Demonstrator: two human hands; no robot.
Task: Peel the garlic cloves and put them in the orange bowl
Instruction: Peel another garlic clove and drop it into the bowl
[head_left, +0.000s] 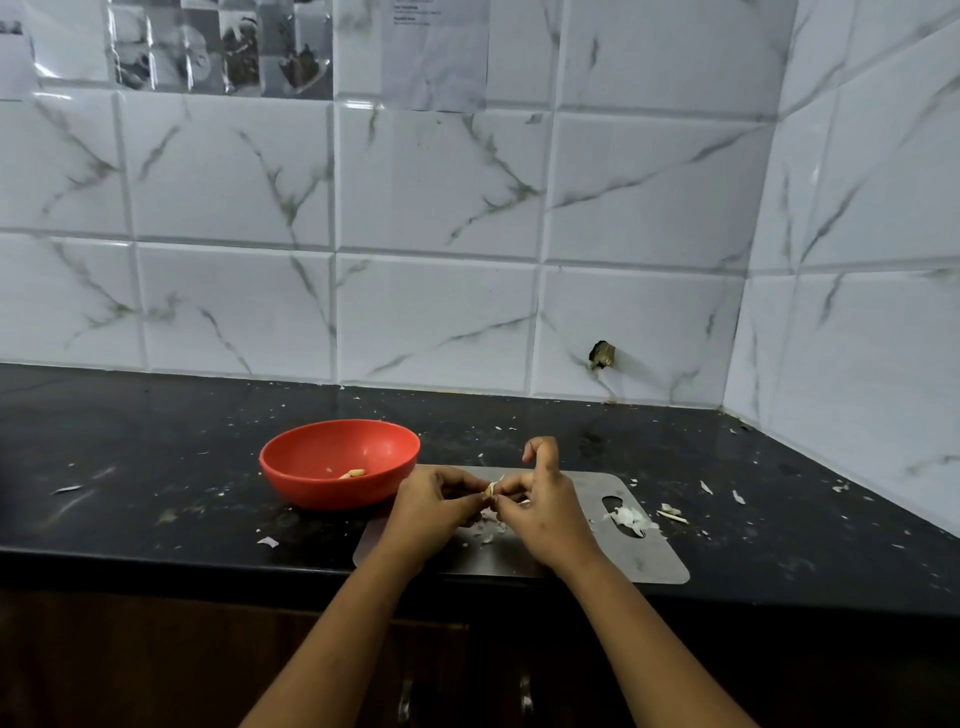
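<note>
My left hand (434, 506) and my right hand (540, 506) meet above the steel cutting board (597, 561). Between their fingertips they pinch a small pale garlic clove (491, 488), mostly hidden, with a thin strip of skin sticking up from it. The right index finger is raised and curled. The orange bowl (291, 467) stands just left of the board and holds one peeled clove (353, 473) near its bottom. A pile of white garlic skins (628, 517) lies by the board's handle slot.
The black countertop (156, 467) is strewn with skin flakes, with more scraps (670, 512) right of the board. White marble-look tiles form the back wall and the right wall. Dark cabinet doors (467, 691) with handles sit below the counter's front edge.
</note>
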